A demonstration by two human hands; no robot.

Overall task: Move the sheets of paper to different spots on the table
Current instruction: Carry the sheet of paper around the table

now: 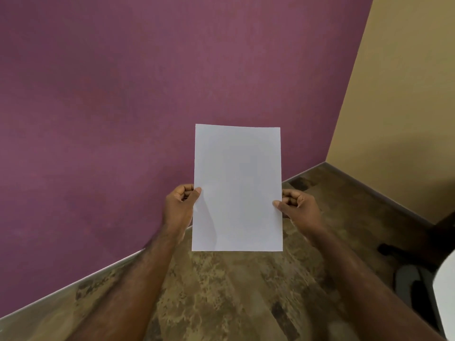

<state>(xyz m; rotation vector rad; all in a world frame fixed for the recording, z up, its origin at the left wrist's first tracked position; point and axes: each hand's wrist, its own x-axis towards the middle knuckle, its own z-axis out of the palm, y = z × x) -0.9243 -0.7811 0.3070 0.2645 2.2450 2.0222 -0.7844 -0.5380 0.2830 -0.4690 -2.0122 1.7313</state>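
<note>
A plain white sheet of paper (237,188) is held upright in the air in the middle of the view, above a brown mottled table (221,291). My left hand (181,205) pinches its left edge with the thumb on the front. My right hand (299,205) pinches its right edge the same way. The sheet's lower edge hangs clear of the table surface. Whether more than one sheet is in the grip cannot be told.
A purple wall (123,107) runs along the table's far edge and meets a tan wall (406,94) at the right corner. Something white (445,291) and dark shapes (406,279) lie at the right edge of the view.
</note>
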